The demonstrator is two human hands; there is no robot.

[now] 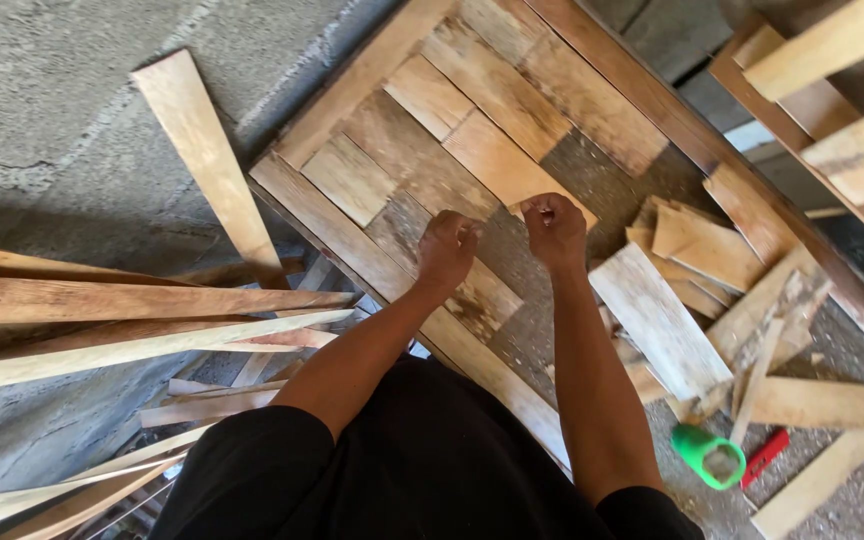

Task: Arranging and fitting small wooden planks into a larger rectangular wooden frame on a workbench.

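— So, from the head camera looking straight down, how are the two arms set?

— Both reach forward from a dark-sleeved body, nearly straight at the elbow, and the forearms converge over a wooden-framed panel that lies flat on the grey concrete floor. The left hand and the right hand sit close together, with a narrow gap between them.

— And the fingers?

— Both hands are curled into loose fists, knuckles up, fingers folded under. The left hand rests on a grey weathered slat laid inside the frame. The right hand is at the near corner of a paler plank, its fingertips pinched together there; whether they actually grip the plank's edge or only press on it, I cannot tell.

— Where does that plank sit among the others?

— It is laid on a slant with other short boards that fill the upper part of the frame. Bare backing shows below and to the right of the hands.

— What lies around?

— To the right, inside the frame, a loose heap of offcuts. Near the right elbow, a green cup-shaped object lies just beside a red tool. To the left, long strips of wood are stacked outside the frame.
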